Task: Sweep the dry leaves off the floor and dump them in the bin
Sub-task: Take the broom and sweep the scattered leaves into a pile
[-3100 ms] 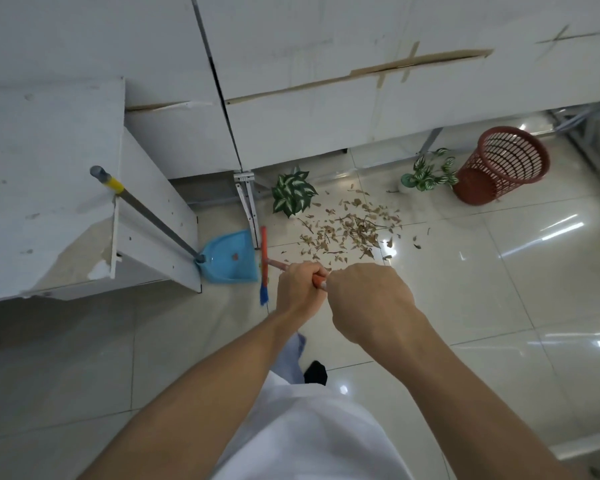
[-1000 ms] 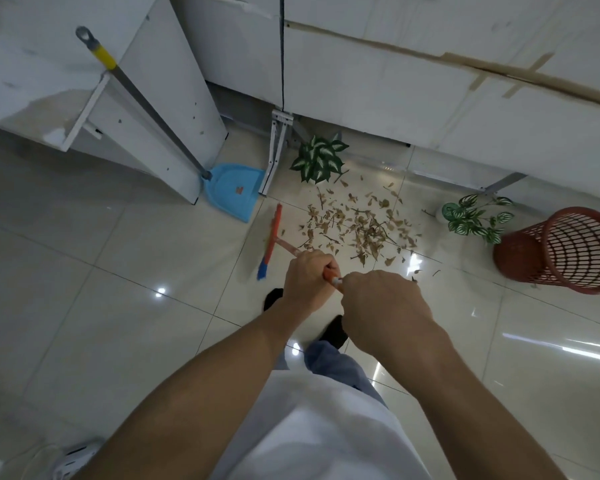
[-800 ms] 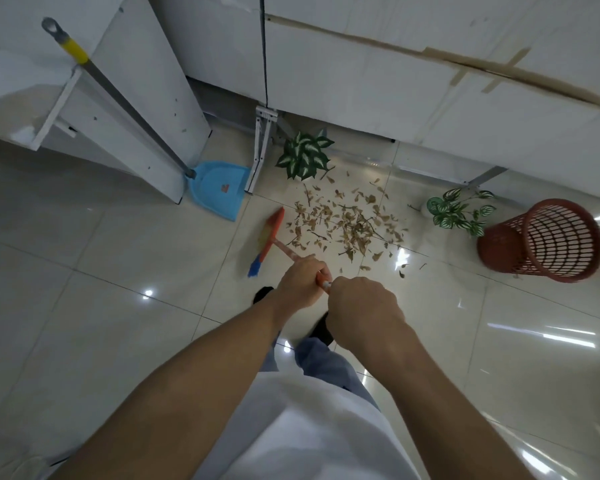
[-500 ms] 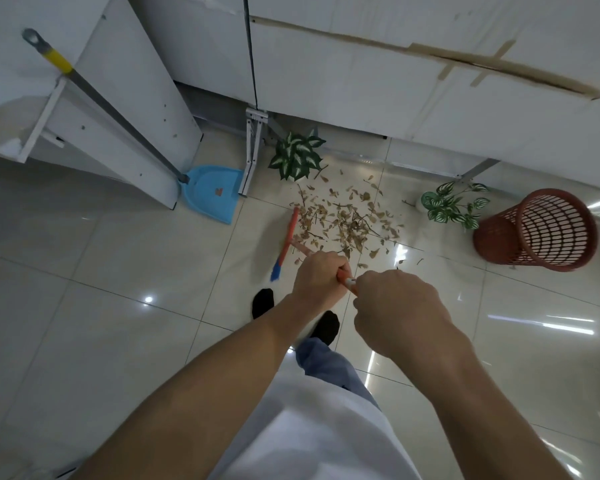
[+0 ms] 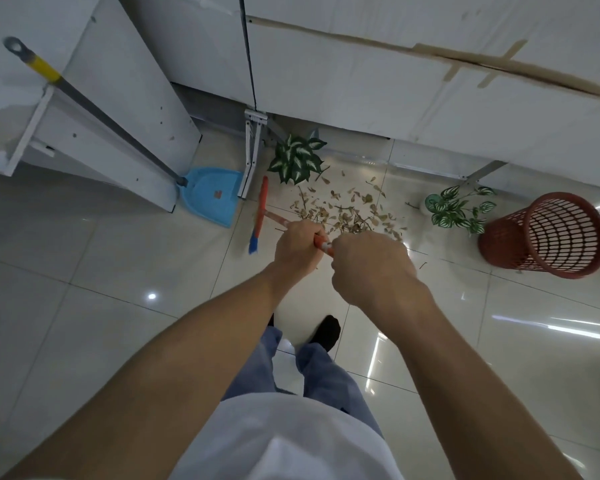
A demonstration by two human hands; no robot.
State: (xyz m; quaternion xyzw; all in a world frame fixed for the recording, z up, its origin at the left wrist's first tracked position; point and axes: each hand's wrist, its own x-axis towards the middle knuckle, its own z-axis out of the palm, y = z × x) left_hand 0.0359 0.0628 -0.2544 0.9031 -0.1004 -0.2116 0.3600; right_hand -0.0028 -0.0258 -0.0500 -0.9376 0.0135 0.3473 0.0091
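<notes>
Dry brown leaves (image 5: 347, 211) lie scattered on the glossy tiles between two small plants. Both hands grip the red handle of a broom: my left hand (image 5: 300, 245) lower on the shaft, my right hand (image 5: 369, 266) just behind it. The broom head (image 5: 260, 216), red with blue bristles, rests on the floor at the left edge of the leaf pile. A red mesh bin (image 5: 548, 235) stands tilted at the right. A blue dustpan (image 5: 212, 199) with a long grey and yellow handle leans against a white cabinet at the left.
White cabinets (image 5: 361, 74) run along the back, with metal legs (image 5: 252, 154) near the dustpan. A green-and-white plant (image 5: 297, 159) sits behind the leaves, another plant (image 5: 456, 207) beside the bin. My feet (image 5: 326, 332) stand on the tiles below my hands.
The broom head has swung from the leaf pile's edge out to the left, nearer the dustpan. Both hands keep hold of the handle. The view has shifted slightly.
</notes>
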